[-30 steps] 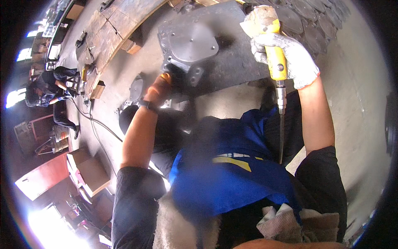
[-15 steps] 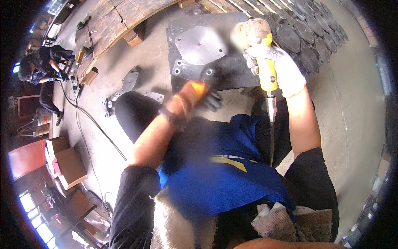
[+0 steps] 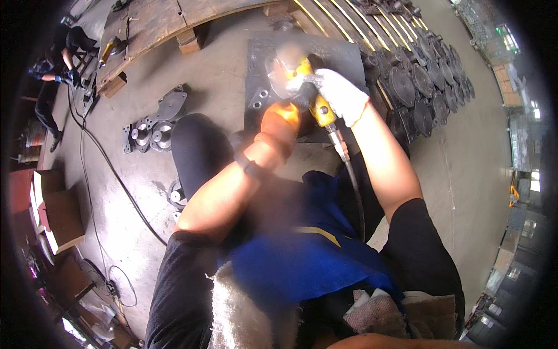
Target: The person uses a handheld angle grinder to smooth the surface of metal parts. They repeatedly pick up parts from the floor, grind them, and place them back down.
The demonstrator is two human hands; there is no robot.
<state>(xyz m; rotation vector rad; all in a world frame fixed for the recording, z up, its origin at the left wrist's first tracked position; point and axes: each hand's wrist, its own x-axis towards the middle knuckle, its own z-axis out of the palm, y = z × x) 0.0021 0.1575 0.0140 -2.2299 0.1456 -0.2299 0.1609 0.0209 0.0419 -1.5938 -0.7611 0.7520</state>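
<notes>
My right hand (image 3: 344,96), in a white glove, is wrapped round a yellow air-powered grinder (image 3: 322,110) with its hose fitting pointing back toward me. My left hand (image 3: 281,123) wears an orange glove with dark fingers. Those fingers close against the grinder near its head, partly blurred. Beneath the tool lies a flat grey metal plate (image 3: 276,74), mostly covered by the grinder and a hazy smear. It rests on a dark slab (image 3: 343,55) in front of my knees. A second bracket-like part with two round holes (image 3: 260,99) shows beside my left glove.
Many dark metal plates (image 3: 427,81) stand in rows at the right, by yellow-edged slats (image 3: 363,26). Metal parts (image 3: 154,128) lie on the floor at left. A wooden table (image 3: 151,35) is far left, with a co-worker (image 3: 64,55) beyond. A black cable (image 3: 116,183) crosses the floor.
The grinder in my right hand has moved left and down over the plate. My left hand has moved in from the slab's near edge to the grinder. The view has shifted slightly.
</notes>
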